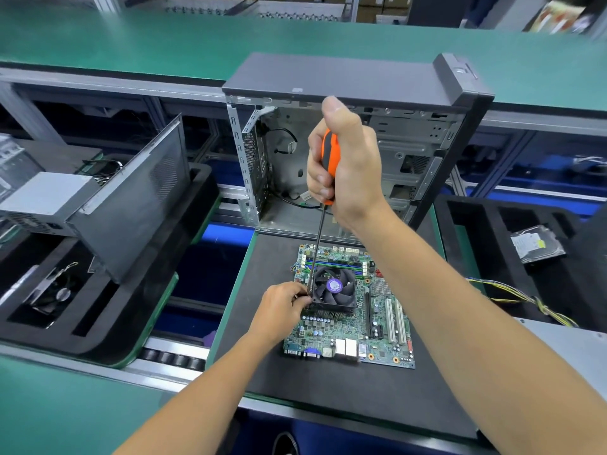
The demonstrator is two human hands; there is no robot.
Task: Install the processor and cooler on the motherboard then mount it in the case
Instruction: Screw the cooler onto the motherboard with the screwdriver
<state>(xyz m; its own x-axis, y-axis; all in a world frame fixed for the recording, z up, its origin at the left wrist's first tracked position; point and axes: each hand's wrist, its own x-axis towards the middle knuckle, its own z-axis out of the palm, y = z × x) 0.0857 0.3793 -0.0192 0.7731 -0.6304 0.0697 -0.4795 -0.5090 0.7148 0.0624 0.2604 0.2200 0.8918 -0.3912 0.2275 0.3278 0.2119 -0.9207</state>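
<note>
The right hand (346, 165) is gripping an orange-black screwdriver (323, 195) above the black fan cooler (335, 290) on the green motherboard (387, 333); the left hand (282, 307) is pinching its tip beside the cooler.

You have one motherboard (351, 326), one cooler (335, 290), one screwdriver (323, 205), one open case (354, 152), and two foam trays (108, 323).

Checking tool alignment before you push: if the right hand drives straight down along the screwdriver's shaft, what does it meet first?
Most likely the near-left corner of the cooler, where the screwdriver tip sits beside the left hand fingers. Whether it is seated in a screw is hidden.
</note>
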